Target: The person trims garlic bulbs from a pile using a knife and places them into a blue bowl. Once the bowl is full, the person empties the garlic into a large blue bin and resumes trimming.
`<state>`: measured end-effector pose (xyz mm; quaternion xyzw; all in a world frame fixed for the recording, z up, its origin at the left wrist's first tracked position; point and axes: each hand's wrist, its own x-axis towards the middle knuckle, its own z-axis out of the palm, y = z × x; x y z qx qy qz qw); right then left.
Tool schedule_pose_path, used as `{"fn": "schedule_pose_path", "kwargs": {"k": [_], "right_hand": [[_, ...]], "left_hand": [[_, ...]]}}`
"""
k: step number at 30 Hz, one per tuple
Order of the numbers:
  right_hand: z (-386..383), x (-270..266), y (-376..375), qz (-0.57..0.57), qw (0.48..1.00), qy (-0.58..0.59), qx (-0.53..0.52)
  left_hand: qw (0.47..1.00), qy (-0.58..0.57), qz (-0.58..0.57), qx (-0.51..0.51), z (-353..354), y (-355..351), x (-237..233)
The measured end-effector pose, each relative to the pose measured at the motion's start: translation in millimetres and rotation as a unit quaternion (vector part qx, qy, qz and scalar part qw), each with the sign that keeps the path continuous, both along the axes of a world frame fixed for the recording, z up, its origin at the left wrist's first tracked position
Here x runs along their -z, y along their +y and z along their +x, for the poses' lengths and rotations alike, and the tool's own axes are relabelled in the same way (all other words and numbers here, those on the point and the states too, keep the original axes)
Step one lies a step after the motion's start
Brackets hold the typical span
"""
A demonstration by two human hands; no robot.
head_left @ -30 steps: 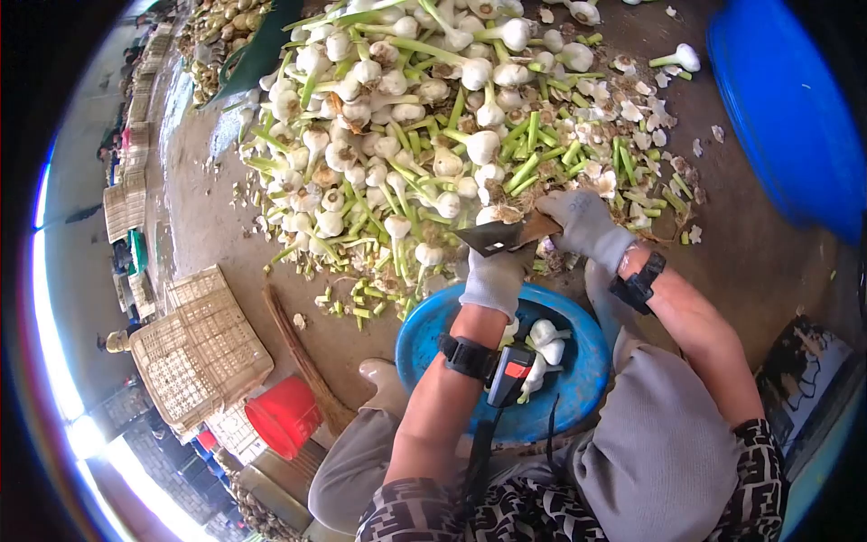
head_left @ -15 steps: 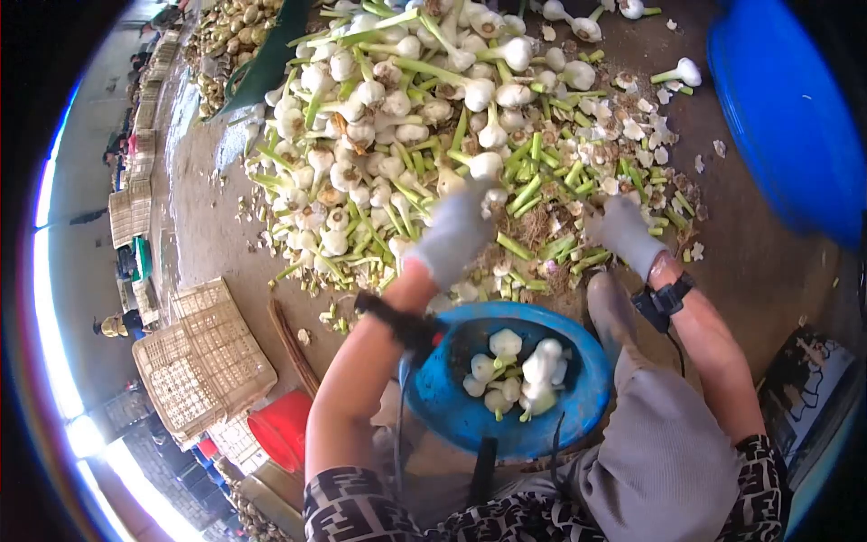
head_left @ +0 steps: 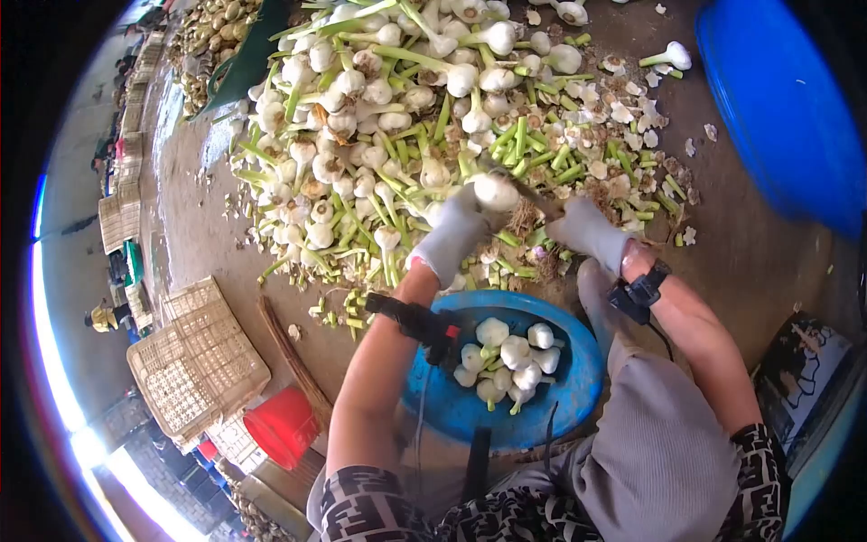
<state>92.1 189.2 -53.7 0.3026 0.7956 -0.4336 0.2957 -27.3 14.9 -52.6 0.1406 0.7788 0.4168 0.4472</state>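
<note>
My left hand [head_left: 454,233], in a pale glove, is closed round a garlic bulb [head_left: 496,192] at the near edge of the garlic pile [head_left: 348,144]. My right hand [head_left: 587,230], gloved too, is closed beside it on a dark tool [head_left: 524,188] whose blade reaches to the bulb; its handle is hidden in the fingers. Cut green stalks and skins lie around both hands. Nearer to me, a blue basin [head_left: 433,397] holds several trimmed bulbs [head_left: 515,354].
A large blue container [head_left: 781,117] stands at the upper right. Pale plastic crates [head_left: 199,357] and a red bucket [head_left: 282,426] are on the left. A stick [head_left: 293,357] lies beside them. More bulbs [head_left: 212,45] are heaped at the upper left.
My hands have come closer together, and a bulb now shows in my left hand. The bulb that was blurred over the basin has settled among the others. The view has shifted slightly.
</note>
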Motion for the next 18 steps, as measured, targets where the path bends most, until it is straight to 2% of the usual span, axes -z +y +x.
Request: {"fn": "schedule_pose_path", "kwargs": {"k": [1,2,3,5,6,9,10,13,16,18], "right_hand": [[0.1,-2.4,-9.4,-0.001,1.000,0.004,-0.018],[0.9,-14.6,-14.5,0.007,1.000,0.023,-0.018],[4.7,-9.9,-18.7,0.046,0.994,0.092,-0.024],[8.3,-9.2,-25.4,0.125,0.965,0.226,-0.031],[10.0,-9.8,-22.2,0.091,0.961,0.254,-0.056],[-2.9,-40.6,-26.3,0.113,0.924,0.329,-0.159],[-6.0,-37.9,-29.4,0.121,0.924,0.325,-0.161],[-7.2,-25.7,-26.3,0.125,0.910,0.361,-0.160],[-2.3,-8.2,-20.2,0.098,0.895,0.412,-0.138],[2.9,3.8,-14.2,0.123,0.914,0.369,-0.117]], "left_hand": [[0.998,-0.032,0.029,-0.051,9.4,0.3,-0.7],[0.998,0.011,0.027,-0.055,11.8,-3.8,0.2],[0.997,0.054,0.025,-0.058,13.4,-7.9,0.4],[0.997,0.083,-0.003,-0.010,14.0,-11.1,-14.5],[0.995,0.095,-0.016,0.015,15.3,-13.0,-19.9],[0.934,0.293,0.073,0.192,21.6,-36.8,12.5],[0.976,0.173,0.079,0.110,26.7,-31.8,1.0],[0.987,0.123,0.080,0.057,33.8,-31.6,9.7],[0.991,0.123,0.056,-0.025,49.6,-19.4,-18.3],[0.985,0.126,0.096,-0.063,54.6,-25.2,-8.8]]}}
